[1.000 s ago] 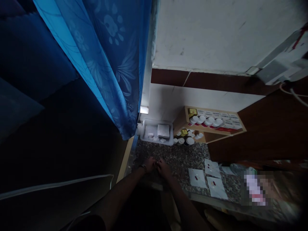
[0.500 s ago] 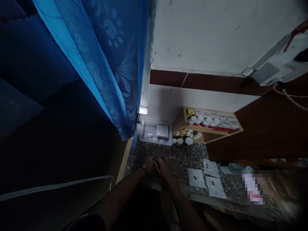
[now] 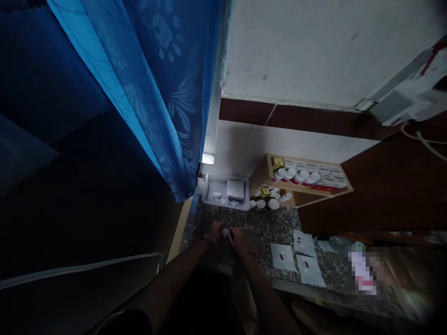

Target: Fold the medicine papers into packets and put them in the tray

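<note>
Tray (image 3: 208,197) behind both hands on counter (image 3: 265,228), shelf (image 3: 307,179) right of tray, paper squares (image 3: 283,257) right of hands

A blue patterned curtain (image 3: 167,93) is hung at the left beside a white wall (image 3: 314,46), which is crossed by a dark brown band (image 3: 296,118). A speckled stone bench (image 3: 265,228) is set below. The room is dimly lit.

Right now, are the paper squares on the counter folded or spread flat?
Spread flat: all three paper squares lie open on the speckled counter, with small pills showing on top.
</note>
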The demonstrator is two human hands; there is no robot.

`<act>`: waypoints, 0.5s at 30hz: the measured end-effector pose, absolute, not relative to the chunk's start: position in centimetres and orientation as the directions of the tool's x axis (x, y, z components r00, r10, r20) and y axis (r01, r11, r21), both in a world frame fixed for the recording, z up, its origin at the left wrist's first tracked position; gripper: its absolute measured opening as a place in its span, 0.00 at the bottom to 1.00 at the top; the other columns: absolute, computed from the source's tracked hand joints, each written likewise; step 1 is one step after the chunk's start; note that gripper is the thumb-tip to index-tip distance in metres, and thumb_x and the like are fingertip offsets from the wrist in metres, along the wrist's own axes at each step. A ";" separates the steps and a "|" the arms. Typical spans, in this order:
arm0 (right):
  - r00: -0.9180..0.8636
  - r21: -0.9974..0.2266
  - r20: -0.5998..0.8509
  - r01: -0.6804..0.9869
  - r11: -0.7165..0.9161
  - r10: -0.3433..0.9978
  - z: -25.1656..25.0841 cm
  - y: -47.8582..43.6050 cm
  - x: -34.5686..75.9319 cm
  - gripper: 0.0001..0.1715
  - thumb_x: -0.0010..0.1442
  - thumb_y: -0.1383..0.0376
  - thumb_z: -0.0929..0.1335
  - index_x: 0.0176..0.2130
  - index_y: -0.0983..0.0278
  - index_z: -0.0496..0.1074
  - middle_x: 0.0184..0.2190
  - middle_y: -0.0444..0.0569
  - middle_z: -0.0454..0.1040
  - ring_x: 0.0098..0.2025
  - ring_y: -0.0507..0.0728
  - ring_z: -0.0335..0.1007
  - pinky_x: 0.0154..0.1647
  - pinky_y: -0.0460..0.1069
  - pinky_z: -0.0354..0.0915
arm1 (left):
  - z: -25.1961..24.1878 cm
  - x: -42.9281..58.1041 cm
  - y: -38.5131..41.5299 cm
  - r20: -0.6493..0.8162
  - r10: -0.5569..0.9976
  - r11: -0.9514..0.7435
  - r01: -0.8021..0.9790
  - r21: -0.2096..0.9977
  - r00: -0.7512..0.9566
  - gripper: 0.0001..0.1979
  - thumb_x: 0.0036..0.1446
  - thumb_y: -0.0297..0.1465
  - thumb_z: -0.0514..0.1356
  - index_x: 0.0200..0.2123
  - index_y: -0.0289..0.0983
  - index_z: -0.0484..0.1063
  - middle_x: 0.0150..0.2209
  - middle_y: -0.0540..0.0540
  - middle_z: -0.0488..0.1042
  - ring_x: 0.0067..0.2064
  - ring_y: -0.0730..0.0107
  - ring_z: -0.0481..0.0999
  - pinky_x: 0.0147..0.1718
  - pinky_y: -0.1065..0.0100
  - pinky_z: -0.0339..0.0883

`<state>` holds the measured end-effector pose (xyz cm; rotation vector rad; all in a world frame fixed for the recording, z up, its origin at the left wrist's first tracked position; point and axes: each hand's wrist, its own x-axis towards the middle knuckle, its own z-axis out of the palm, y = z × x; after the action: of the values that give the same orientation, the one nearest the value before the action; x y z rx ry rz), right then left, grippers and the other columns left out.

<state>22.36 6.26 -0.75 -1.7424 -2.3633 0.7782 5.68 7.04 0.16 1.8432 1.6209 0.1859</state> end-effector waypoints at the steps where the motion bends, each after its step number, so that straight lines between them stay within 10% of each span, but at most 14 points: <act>1: -0.330 -0.426 -0.191 0.876 0.225 0.924 -1.0 5.7 22.6 0.17 0.60 0.68 0.59 0.46 0.64 0.70 0.44 0.53 0.73 0.46 0.56 0.66 0.46 0.48 0.60 | -0.2 5.5 6.4 -0.251 0.940 -0.061 0.840 0.539 0.229 0.17 0.57 0.24 0.49 0.48 0.32 0.68 0.50 0.38 0.70 0.50 0.63 0.69 0.48 0.63 0.62; 7: -0.430 -0.244 -0.172 0.891 0.384 0.886 -2.5 2.4 22.4 0.30 0.59 0.68 0.58 0.60 0.67 0.58 0.62 0.55 0.55 0.64 0.60 0.47 0.58 0.57 0.52 | -2.0 4.2 2.7 -0.186 0.779 -0.504 0.775 0.382 0.599 0.31 0.59 0.32 0.49 0.64 0.34 0.45 0.65 0.39 0.47 0.66 0.59 0.44 0.60 0.51 0.42; 15: -0.439 -0.220 -0.206 0.891 0.396 0.875 -2.5 2.6 22.0 0.31 0.60 0.65 0.56 0.62 0.65 0.55 0.64 0.54 0.50 0.66 0.60 0.42 0.60 0.62 0.47 | -1.0 4.5 3.3 -0.310 0.744 -0.486 0.798 0.356 0.592 0.29 0.62 0.38 0.46 0.64 0.35 0.46 0.66 0.40 0.47 0.66 0.60 0.44 0.59 0.50 0.45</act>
<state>22.03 2.63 -2.55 -1.6917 -2.6716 0.4790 4.53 3.28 -0.99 2.3587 1.2294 -0.1557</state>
